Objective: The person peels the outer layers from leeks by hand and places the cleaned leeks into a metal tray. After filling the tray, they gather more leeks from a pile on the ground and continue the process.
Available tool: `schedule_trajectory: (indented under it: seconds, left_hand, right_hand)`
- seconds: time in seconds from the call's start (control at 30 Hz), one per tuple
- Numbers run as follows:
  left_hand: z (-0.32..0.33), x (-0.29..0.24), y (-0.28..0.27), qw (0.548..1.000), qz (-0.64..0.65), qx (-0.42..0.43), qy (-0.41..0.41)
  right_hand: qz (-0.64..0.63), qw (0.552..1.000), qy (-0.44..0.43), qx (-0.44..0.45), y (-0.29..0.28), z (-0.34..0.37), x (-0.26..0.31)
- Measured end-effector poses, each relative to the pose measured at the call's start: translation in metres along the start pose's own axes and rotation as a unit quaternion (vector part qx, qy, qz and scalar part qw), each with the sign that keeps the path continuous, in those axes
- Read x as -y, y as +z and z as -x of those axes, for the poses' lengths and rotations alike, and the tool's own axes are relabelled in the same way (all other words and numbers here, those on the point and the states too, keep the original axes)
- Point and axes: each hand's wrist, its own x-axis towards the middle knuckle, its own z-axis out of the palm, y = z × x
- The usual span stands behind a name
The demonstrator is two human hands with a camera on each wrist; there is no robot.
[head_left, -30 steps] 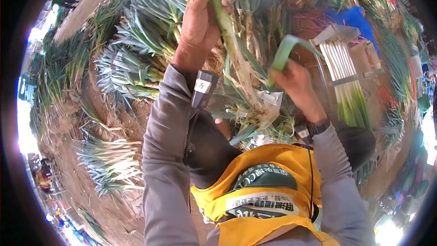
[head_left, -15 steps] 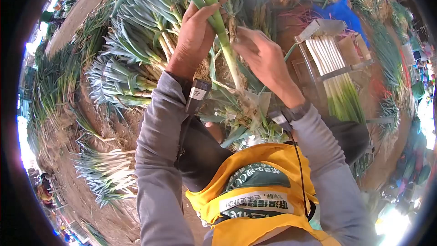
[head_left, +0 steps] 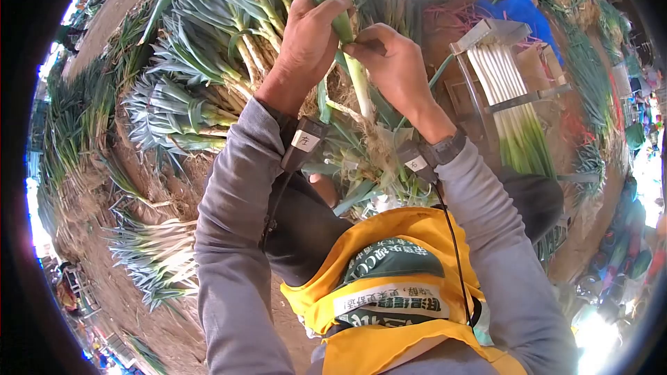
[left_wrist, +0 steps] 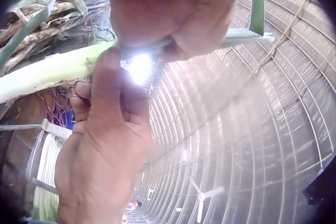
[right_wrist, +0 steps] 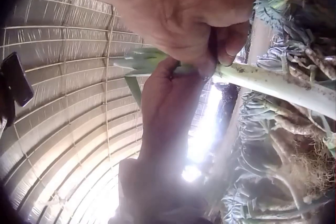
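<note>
A long green-and-white leek (head_left: pixel 358 82) slants down between the two hands, its roots toward the person's lap. The left hand (head_left: pixel 306 45) grips it round the green upper part, thumb across the stalk. Just below, the right hand (head_left: pixel 396 73) pinches the stalk between thumb and curled fingers. In the left wrist view the pale stalk (left_wrist: pixel 50 71) runs left from the right hand (left_wrist: pixel 105 155), close under the left hand (left_wrist: pixel 176 14). The right wrist view has the white stalk (right_wrist: pixel 278 85) reaching right, with some dirt specks near the fingers.
Piled leeks (head_left: pixel 201 55) lie to the left, a smaller bunch (head_left: pixel 156 257) lower on the soil. A metal rack (head_left: pixel 511 35) at the right holds white stalks (head_left: pixel 495 73), near a blue sheet (head_left: pixel 524 14). Leaf scraps (head_left: pixel 385 177) heap by the lap.
The right hand has moved up and left from the peeled green leaf to the stalk beside the left hand, and now pinches it. The left hand keeps its hold.
</note>
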Motion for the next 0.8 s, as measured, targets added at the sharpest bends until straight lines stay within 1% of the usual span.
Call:
schedule_trajectory:
  seconds: [0.07, 0.1, 0.13, 0.17, 0.2, 0.23, 0.3, 0.33, 0.37, 0.43, 0.47, 0.5, 0.53, 0.57, 0.6, 0.63, 0.7, 0.77, 0.8]
  left_hand:
    - [0.001, 0.001, 0.0, 1.0, -0.006, -0.008, 0.005]
    - [0.0, 0.002, 0.0, 1.0, -0.013, -0.014, 0.01]
    - [-0.002, 0.003, 0.0, 1.0, -0.014, -0.014, 0.009]
    - [-0.004, 0.003, -0.001, 0.999, -0.025, -0.024, 0.024]
    - [-0.006, 0.003, -0.002, 0.998, -0.037, -0.035, 0.04]
    - [-0.008, 0.002, -0.004, 0.998, -0.039, -0.038, 0.042]
    - [-0.01, -0.004, -0.005, 0.996, -0.02, -0.066, 0.062]
    - [-0.012, -0.008, -0.006, 0.996, -0.031, -0.066, 0.06]
    - [-0.014, -0.009, -0.011, 0.995, -0.034, -0.069, 0.06]
    - [-0.021, -0.014, -0.022, 0.99, -0.064, -0.086, 0.091]
    - [-0.024, -0.021, -0.033, 0.987, -0.113, -0.068, 0.096]
    - [-0.029, -0.024, -0.037, 0.986, -0.117, -0.072, 0.096]
    - [-0.036, -0.028, -0.041, 0.985, -0.085, -0.087, 0.125]
    - [-0.039, -0.031, -0.045, 0.982, -0.054, -0.103, 0.152]
    - [-0.039, -0.036, -0.054, 0.98, -0.073, -0.118, 0.145]
    - [-0.041, -0.041, -0.061, 0.977, -0.079, -0.116, 0.162]
    - [-0.039, -0.049, -0.072, 0.979, -0.041, -0.171, 0.107]
    - [-0.041, -0.054, -0.083, 0.973, -0.067, -0.184, 0.119]
    - [-0.043, -0.055, -0.088, 0.968, -0.091, -0.195, 0.132]
  right_hand:
    - [0.061, 0.994, -0.092, 0.014, 0.003, 0.0, -0.001]
    - [0.061, 0.994, -0.091, 0.014, 0.004, 0.003, 0.001]
    - [0.174, 0.966, -0.191, 0.014, 0.006, 0.009, 0.003]
    - [0.283, 0.915, -0.286, 0.015, 0.008, 0.014, 0.006]
    - [0.303, 0.898, -0.317, 0.024, 0.01, 0.018, -0.001]
    - [0.301, 0.898, -0.319, 0.025, 0.01, 0.018, -0.003]
    - [0.164, 0.943, -0.289, -0.026, 0.01, 0.02, -0.007]
    - [0.102, 0.975, -0.198, 0.018, 0.007, 0.022, -0.009]
    - [0.099, 0.975, -0.199, 0.02, 0.003, 0.023, -0.009]
    - [0.067, 0.989, -0.107, 0.074, -0.002, 0.027, -0.009]
    - [0.055, 0.989, -0.113, 0.08, -0.003, 0.033, -0.014]
    - [0.051, 0.989, -0.114, 0.084, -0.007, 0.042, -0.013]
    - [0.026, 0.993, -0.025, 0.113, -0.012, 0.052, -0.012]
    - [0.002, 0.988, 0.067, 0.143, -0.018, 0.06, -0.013]
    - [0.004, 0.987, 0.068, 0.144, -0.02, 0.069, -0.03]
    - [0.002, 0.987, 0.07, 0.146, -0.024, 0.079, -0.044]
    - [0.057, 0.977, 0.12, 0.168, -0.031, 0.098, -0.072]
    - [0.129, 0.962, 0.126, 0.205, -0.035, 0.121, -0.103]
    - [0.197, 0.947, 0.12, 0.225, -0.036, 0.142, -0.133]
